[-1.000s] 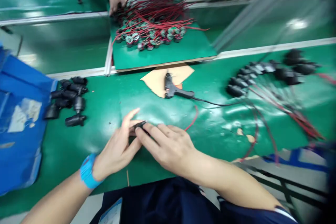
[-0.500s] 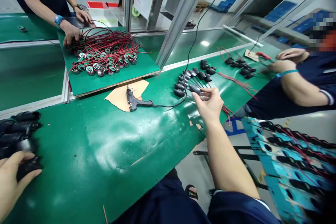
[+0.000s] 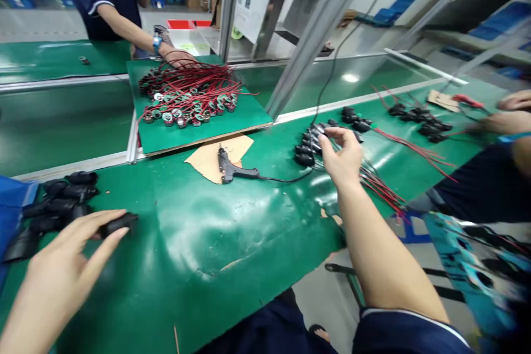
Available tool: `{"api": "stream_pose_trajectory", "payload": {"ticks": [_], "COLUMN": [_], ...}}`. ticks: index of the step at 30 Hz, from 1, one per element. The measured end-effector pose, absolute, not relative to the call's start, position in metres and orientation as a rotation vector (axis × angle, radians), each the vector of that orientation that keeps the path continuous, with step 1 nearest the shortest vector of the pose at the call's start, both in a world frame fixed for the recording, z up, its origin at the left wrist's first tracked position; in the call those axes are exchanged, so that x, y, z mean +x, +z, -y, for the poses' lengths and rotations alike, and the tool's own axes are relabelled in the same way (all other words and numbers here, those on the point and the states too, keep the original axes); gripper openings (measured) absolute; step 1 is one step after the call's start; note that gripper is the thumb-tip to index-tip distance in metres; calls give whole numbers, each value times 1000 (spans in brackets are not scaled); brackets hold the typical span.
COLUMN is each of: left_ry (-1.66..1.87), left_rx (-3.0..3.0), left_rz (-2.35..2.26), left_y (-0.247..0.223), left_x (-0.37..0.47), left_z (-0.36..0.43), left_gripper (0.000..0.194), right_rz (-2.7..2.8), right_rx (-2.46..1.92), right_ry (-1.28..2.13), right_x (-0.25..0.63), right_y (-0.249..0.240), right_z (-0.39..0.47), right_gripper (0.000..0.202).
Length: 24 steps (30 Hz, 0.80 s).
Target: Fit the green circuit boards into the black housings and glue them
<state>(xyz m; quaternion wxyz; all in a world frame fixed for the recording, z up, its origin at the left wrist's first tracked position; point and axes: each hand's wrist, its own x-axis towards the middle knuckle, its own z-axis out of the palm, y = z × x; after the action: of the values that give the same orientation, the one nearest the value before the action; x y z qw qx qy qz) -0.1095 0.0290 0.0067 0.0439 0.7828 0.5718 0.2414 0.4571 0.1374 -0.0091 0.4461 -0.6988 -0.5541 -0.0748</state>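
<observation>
Between the thumb and fingers of my left hand (image 3: 78, 254) is a black cylindrical part (image 3: 118, 225), held just right of a pile of similar black parts (image 3: 62, 199). My right hand (image 3: 343, 156) is at a cluster of black parts (image 3: 305, 156) with wires, thumb and fingertips curled near each other; whether something is between them is hidden. A black glue gun (image 3: 236, 170) lies on brown cardboard (image 3: 199, 161), its cord running right. Red wires (image 3: 384, 191) stretch out below and right of my right hand.
A raised green board (image 3: 207, 135) bears many small round parts with red wires; a person's hand reaches into them. Metal posts (image 3: 307, 33) stand behind. More black parts (image 3: 418, 117) and another person's hands are at right. A blue rack (image 3: 452, 254) stands lower right.
My left hand has lifted a black part away from the pile, toward the right. My right hand's fingers have shifted off the dark part they were at. The view has swung left.
</observation>
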Motion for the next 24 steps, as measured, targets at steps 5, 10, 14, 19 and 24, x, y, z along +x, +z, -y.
{"api": "stream_pose_trajectory", "payload": {"ticks": [5, 10, 14, 19, 24], "left_ry": [701, 690, 801, 795, 812], "left_rx": [2625, 2503, 2208, 2008, 1853], "left_rz": [-1564, -1552, -1540, -1507, -1526], "left_y": [-7, -28, -29, -23, -13], "left_x": [-58, -46, -48, -45, -44], "left_z": [-33, -36, -38, -38, -37], "left_gripper": [41, 42, 39, 23, 20], "right_rz": [1876, 2186, 2290, 2331, 2426], "right_rx": [-1436, -1324, -1319, -1252, -1143], "right_ry": [-30, 5, -16, -37, -7], "right_x": [343, 261, 241, 234, 218], "right_y": [13, 18, 20, 27, 43], "right_z": [-189, -258, -292, -301, -300], "right_gripper": [19, 19, 24, 20, 23]}}
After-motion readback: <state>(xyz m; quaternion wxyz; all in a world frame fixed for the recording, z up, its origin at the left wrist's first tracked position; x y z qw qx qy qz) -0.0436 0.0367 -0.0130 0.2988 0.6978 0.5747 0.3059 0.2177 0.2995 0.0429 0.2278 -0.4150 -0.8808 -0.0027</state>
